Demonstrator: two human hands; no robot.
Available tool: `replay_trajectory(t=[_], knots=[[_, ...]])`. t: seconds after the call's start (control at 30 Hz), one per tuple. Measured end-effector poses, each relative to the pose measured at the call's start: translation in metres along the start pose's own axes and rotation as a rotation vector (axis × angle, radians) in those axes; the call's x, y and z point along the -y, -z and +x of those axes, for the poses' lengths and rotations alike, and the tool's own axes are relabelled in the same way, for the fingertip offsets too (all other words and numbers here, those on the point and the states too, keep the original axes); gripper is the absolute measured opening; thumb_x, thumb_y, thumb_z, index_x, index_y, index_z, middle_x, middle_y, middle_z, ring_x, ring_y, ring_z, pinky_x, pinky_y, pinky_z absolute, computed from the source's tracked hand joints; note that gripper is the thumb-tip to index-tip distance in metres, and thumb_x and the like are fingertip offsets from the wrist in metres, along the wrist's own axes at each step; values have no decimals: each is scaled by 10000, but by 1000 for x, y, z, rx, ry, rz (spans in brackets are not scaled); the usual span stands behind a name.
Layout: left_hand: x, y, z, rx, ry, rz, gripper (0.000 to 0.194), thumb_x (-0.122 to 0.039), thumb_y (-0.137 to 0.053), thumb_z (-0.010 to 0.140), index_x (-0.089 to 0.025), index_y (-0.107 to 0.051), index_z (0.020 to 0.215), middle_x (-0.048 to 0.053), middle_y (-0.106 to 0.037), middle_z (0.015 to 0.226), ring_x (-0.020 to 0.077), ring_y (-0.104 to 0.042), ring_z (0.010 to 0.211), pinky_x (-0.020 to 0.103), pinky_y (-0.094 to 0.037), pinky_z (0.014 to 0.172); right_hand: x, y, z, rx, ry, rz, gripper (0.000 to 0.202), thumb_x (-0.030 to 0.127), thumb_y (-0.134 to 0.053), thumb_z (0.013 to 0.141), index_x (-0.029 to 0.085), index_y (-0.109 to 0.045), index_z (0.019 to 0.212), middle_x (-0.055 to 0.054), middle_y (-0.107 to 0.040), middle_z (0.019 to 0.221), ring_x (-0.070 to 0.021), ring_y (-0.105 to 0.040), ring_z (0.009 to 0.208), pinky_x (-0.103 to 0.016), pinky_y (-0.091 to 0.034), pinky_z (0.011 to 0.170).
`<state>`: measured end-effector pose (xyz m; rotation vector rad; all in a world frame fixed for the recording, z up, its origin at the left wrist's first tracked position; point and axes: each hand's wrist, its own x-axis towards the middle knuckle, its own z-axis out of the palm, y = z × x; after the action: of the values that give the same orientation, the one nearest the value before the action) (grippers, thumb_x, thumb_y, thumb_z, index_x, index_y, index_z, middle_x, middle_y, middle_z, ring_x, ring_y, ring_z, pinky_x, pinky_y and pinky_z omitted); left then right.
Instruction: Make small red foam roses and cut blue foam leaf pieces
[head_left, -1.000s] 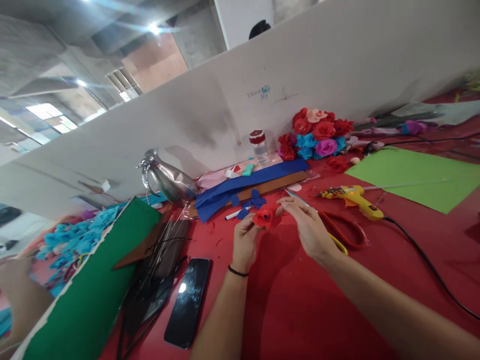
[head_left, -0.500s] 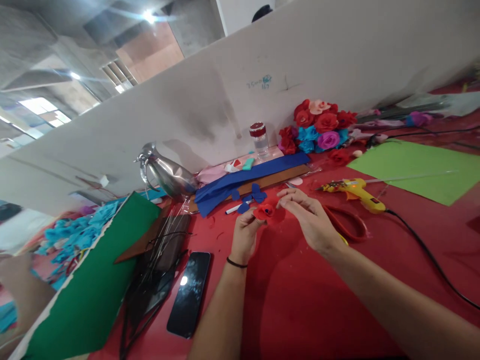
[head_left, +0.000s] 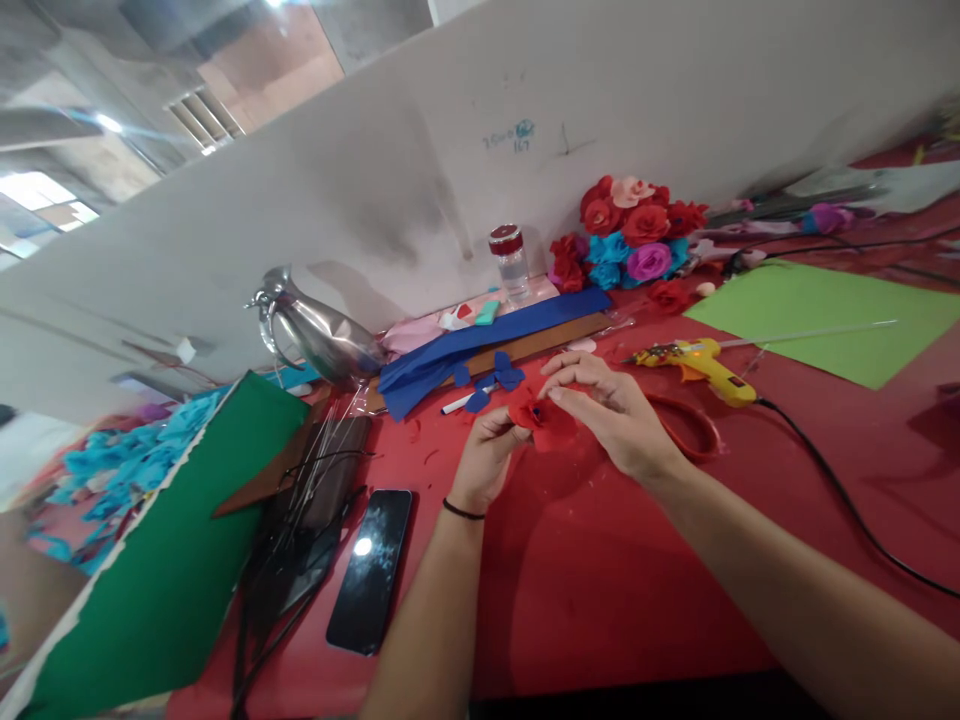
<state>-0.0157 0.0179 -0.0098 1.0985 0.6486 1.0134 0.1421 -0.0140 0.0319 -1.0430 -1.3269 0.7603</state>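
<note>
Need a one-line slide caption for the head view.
Both hands, left and right, pinch a red paper flower over the red table, glue gun nearby.

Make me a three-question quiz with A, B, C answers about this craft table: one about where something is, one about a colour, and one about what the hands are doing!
1. Where is the phone?
A. left of the left hand's arm
B. on the light green sheet
C. against the wall

2. What colour is the glue gun?
A. blue
B. yellow
C. pink

3. What is the red paper flower doing?
A. lying alone on the table
B. standing in the jar
C. held by both hands

Answers: 1 A, it lies flat on the red table beside that forearm. 2 B, its body is yellow. 3 C, left hand and right hand pinch it together.
</note>
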Motion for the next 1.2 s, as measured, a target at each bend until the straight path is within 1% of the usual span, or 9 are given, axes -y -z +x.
replay_trajectory(t=[0.13,0.4,0.5,0.7,0.77,0.87,0.97,1.1,1.2], knots=[[1,1,0,12,7,-28,206,-348,-818,622,-202,-722,731,-3,-641,698,106,-550,649,263,-443,692,-1,2,0,87,1,-46,112,267,-579,759,263,-690,746,-37,-600,999,-230,-535,1035,-426,-342,971],[3,3,-1,11,55,-34,247,-345,-833,592,-180,-714,732,-3,-651,706,109,-555,661,270,-441,719,1,5,1,72,15,-108,63,257,-609,733,242,-666,711,-42,-620,989,-237,-531,1019,-459,-330,973],[4,5,0,11,60,-38,231,-337,-825,604,-183,-713,736,-4,-651,714,114,-562,672,280,-440,738,1,6,2,35,-6,-35,56,257,-617,730,241,-655,693,-36,-621,963,-228,-538,1007,-440,-341,968],[0,3,1,-22,28,-69,258,-354,-853,547,-196,-714,697,-8,-662,699,131,-589,715,297,-444,800,-4,4,3,-34,-113,235,111,308,-609,741,235,-637,662,-29,-613,881,-205,-564,912,-382,-415,865],[-2,3,0,-12,34,-69,265,-357,-859,535,-197,-717,692,-10,-661,683,130,-586,701,296,-446,793,-3,5,3,9,-112,183,137,326,-599,754,239,-666,672,-38,-611,933,-218,-557,974,-397,-401,905],[-3,4,-1,30,57,-50,252,-358,-858,539,-191,-710,656,-12,-653,657,120,-568,661,284,-444,752,1,6,3,140,-101,27,180,335,-560,795,250,-703,729,-45,-608,1043,-240,-526,1090,-436,-351,984],[-2,6,-1,62,78,-22,272,-382,-857,535,-182,-685,603,-18,-633,629,107,-540,623,273,-436,713,5,7,2,234,-91,-70,193,330,-528,826,253,-693,763,-42,-593,1122,-242,-505,1125,-463,-319,1018],[0,8,-2,93,100,-9,297,-397,-867,507,-183,-684,603,-22,-619,611,101,-529,610,260,-427,680,9,7,2,316,-61,-100,186,322,-518,834,234,-632,716,-48,-582,1117,-243,-491,1129,-468,-317,1009],[1,8,-2,112,114,-17,274,-374,-865,523,-180,-685,598,-24,-619,610,95,-525,610,253,-424,686,8,7,2,346,-88,-64,218,339,-521,829,217,-578,657,-55,-573,1123,-242,-491,1118,-462,-323,994]])
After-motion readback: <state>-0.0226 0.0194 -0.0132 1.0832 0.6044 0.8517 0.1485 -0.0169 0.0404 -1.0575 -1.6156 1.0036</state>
